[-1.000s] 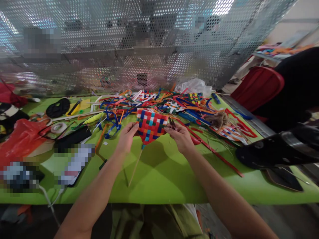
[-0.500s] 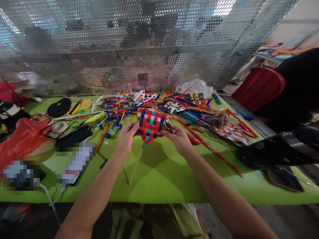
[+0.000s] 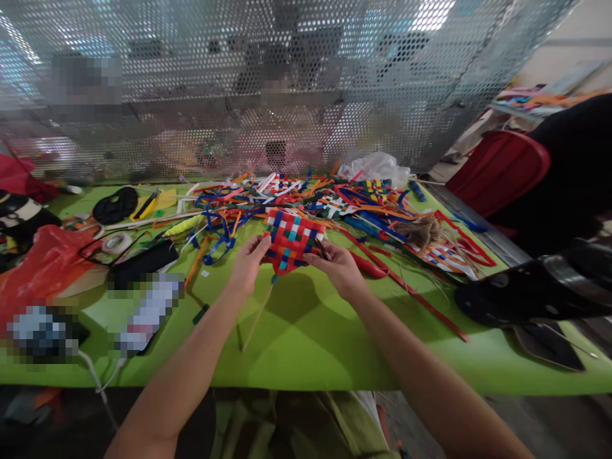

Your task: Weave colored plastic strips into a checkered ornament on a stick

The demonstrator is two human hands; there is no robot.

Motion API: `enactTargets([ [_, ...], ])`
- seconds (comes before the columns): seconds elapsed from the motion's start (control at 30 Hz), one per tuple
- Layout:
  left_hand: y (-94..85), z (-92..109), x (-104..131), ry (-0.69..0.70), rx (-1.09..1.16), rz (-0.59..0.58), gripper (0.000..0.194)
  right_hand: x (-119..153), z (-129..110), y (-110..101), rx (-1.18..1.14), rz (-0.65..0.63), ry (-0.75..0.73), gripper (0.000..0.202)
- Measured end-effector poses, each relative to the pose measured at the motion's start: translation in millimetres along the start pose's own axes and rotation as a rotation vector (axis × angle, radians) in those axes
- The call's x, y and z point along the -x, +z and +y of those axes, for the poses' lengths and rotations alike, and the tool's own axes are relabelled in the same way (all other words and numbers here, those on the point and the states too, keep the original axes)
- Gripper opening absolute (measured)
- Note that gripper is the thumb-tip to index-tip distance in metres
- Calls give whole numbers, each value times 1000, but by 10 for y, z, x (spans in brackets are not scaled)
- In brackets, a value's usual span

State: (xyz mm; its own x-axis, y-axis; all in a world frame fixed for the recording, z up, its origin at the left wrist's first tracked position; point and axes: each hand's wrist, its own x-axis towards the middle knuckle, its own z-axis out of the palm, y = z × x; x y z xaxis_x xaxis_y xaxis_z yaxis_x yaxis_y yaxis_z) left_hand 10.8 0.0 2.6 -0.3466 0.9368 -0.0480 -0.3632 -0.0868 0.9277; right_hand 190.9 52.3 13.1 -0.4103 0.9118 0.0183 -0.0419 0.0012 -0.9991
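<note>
A woven piece of red, blue, white and orange strips (image 3: pixel 292 239) is held up over the green table, its pointed end down. My left hand (image 3: pixel 251 258) pinches its left edge between thumb and fingers. At the right edge, my right hand (image 3: pixel 337 264) grips the weave, with a small dark pointed tool (image 3: pixel 322 248) also between its fingers. From the lower point of the weave, a thin pale stick (image 3: pixel 258 317) slants down to the left.
Loose coloured strips (image 3: pixel 224 217) and other woven pieces lie along the back of the green table (image 3: pixel 306 357). A red plastic bag (image 3: pixel 45 261), tape roll (image 3: pixel 116 243) and black case (image 3: pixel 143 262) are left; a black machine arm (image 3: pixel 526 290) juts in from the right.
The weave has tilted slightly, and the stick's lower end has shifted a little left. My right fingers have closed further over the dark tool, which now shows less.
</note>
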Motion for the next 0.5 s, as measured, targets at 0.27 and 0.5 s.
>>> enactTargets([
  [0.27,-13,-24,-10,-24,42,-4,30,2,-48,-9,-52,-33,52,38],
  [0.5,-7,-24,-9,-87,123,-55,30,9,-13,4,-57,-12,3,30],
])
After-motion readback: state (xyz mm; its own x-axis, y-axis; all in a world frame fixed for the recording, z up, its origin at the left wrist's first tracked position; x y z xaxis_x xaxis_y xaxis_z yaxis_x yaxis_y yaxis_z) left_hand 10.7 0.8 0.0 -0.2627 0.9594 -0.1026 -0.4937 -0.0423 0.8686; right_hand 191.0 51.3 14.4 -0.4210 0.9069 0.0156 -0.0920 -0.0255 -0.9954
